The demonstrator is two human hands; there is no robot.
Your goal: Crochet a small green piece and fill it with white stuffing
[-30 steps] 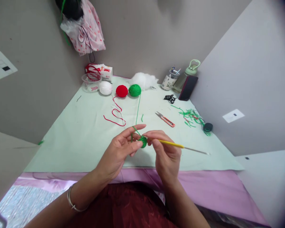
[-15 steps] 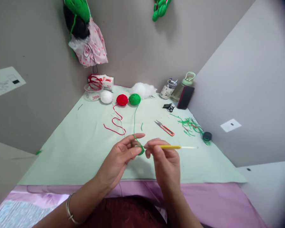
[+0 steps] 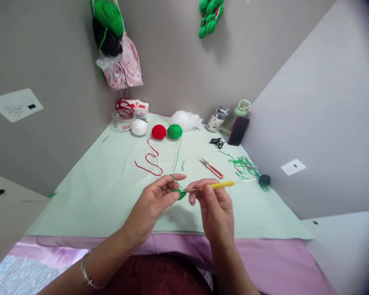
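Between thumb and fingers, my left hand [image 3: 152, 205] pinches a small green crochet piece [image 3: 181, 196]. Green yarn [image 3: 177, 157] runs over its raised index finger and back to the green yarn ball [image 3: 174, 131]. My right hand [image 3: 217, 209] is closed round the yellow handle of a crochet hook [image 3: 221, 185]. The hook's metal tip meets the top edge of the green piece, while its other end points right. Whether a loop sits on the tip is too small to tell.
Beyond my hands lie a red yarn ball [image 3: 158, 132], a white yarn ball [image 3: 139, 128] and white stuffing [image 3: 186, 120]. Thread snips [image 3: 212, 168], a black claw clip [image 3: 217, 142] and green yarn scraps [image 3: 244, 164] are to the right. A phone [image 3: 238, 131] leans on a bottle [image 3: 230, 123].
The hook has tilted, its right end rising, and its tip has shifted right to the edge of the green piece. The whole view has shifted slightly.
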